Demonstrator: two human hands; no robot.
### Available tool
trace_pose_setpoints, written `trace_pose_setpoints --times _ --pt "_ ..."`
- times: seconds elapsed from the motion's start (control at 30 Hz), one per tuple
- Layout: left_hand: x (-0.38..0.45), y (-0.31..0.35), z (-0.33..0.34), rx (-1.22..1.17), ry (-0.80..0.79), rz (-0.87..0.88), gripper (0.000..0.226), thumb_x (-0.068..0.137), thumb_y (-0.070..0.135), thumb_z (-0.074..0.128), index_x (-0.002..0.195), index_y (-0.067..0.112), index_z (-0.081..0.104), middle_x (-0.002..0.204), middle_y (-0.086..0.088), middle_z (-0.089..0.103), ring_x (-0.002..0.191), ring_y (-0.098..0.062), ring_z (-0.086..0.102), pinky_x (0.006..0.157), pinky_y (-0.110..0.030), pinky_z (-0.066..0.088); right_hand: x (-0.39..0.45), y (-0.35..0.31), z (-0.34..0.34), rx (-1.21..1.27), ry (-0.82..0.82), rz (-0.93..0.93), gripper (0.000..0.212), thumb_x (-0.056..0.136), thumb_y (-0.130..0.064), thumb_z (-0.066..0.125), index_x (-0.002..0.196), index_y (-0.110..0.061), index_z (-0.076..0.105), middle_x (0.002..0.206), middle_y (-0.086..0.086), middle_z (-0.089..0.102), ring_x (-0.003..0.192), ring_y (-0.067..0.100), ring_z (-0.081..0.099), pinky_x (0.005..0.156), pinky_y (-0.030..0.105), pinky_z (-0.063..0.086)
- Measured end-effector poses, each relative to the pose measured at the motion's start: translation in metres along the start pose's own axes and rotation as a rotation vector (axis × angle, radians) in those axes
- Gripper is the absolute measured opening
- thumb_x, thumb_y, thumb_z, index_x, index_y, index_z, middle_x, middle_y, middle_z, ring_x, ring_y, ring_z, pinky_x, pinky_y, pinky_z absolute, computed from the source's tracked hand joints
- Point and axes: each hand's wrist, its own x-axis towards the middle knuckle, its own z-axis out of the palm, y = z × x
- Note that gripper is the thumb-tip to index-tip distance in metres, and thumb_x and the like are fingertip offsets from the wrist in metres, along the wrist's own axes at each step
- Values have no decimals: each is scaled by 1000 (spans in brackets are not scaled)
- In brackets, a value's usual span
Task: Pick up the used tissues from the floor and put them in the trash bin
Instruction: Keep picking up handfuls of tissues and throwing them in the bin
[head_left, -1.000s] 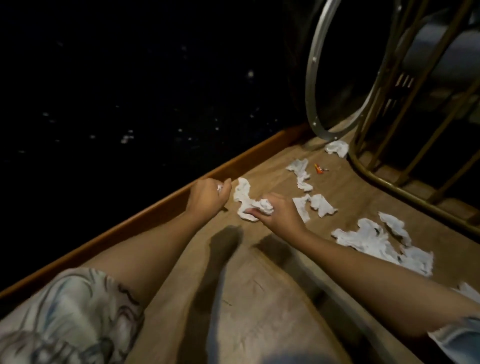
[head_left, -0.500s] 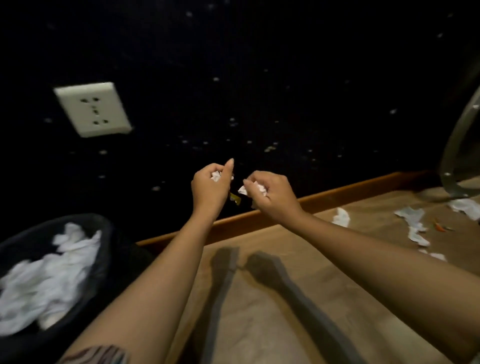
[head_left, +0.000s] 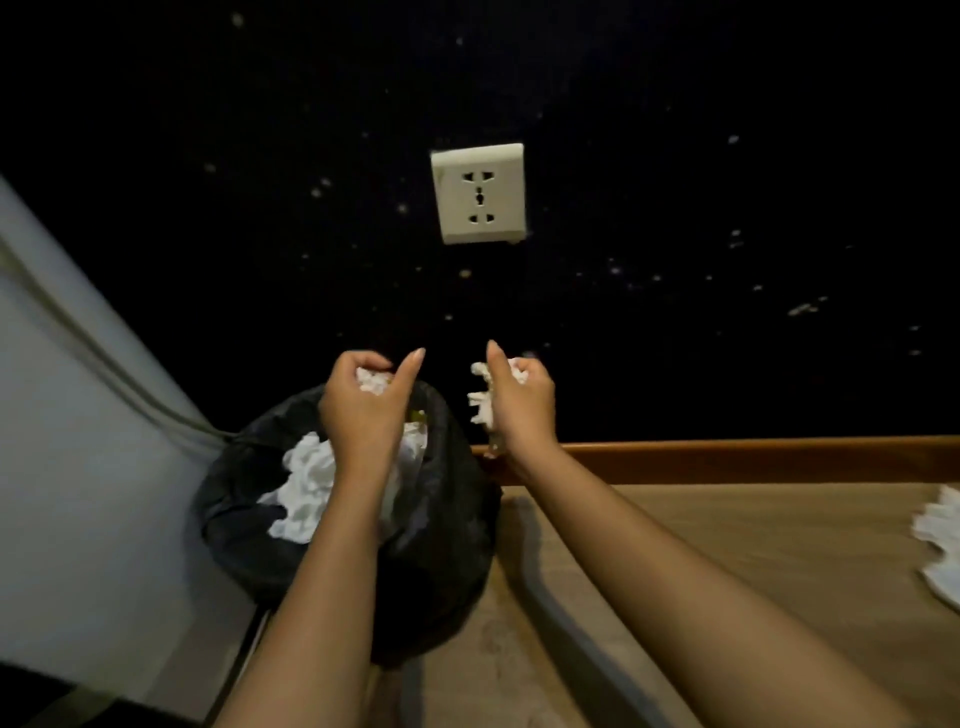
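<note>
Holding tissue wads: left hand (head_left: 363, 410) over bin (head_left: 457, 525), right hand (head_left: 522, 410) beside.

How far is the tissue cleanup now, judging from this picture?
Done: the trash bin already holds a heap of white tissues. In hand: the left hand holds a tissue wad over the bin, and the right hand holds another just beside it; neither is dropped yet. Left: at least one tissue on the floor at the right edge.
</note>
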Motion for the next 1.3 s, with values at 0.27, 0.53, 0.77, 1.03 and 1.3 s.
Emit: trace_pose_setpoints --times 0.27,0.53,0.77,1.03,1.3 --pt "21 -45 -51 140 80 -183 11 81 27 58 84 17 61 80 -2 62 76 -22 58 71 -31 41 -24 24 52 -128 -355 120 25 75 -31 48 98 -22 49 96 2 57 87 19 57 77 38 47" --pt "39 -90 -62 343 -68 -284 16 84 28 56 96 25 64 108 -11 67 106 -37 59 97 -50 46 -35 32 50 -560 -565 -212 66 91 -21 63 146 -26 28 153 3 24 137 20 35 110 27 31" --pt "40 -79 -63 310 66 -133 28 86 34 63 105 15 67 108 -11 68 102 -32 64 95 -47 50 -40 27 52 -375 -578 -184 57 86 11 46 131 -23 54 147 5 39 136 19 42 102 25 44" --pt "21 -27 -36 256 70 189 17 88 26 61 102 16 67 105 -5 66 102 -25 61 91 -41 50 -15 22 22 -81 -171 -13 28 85 9 62 89 -19 64 92 0 67 90 13 64 81 24 53" --pt "-46 39 77 144 -575 203 13 85 21 66 98 16 67 98 -5 71 87 -17 65 79 -30 52 18 3 -103 -69 -28 -10 18 92 -2 59 87 -19 57 78 6 68 64 12 64 61 25 51"
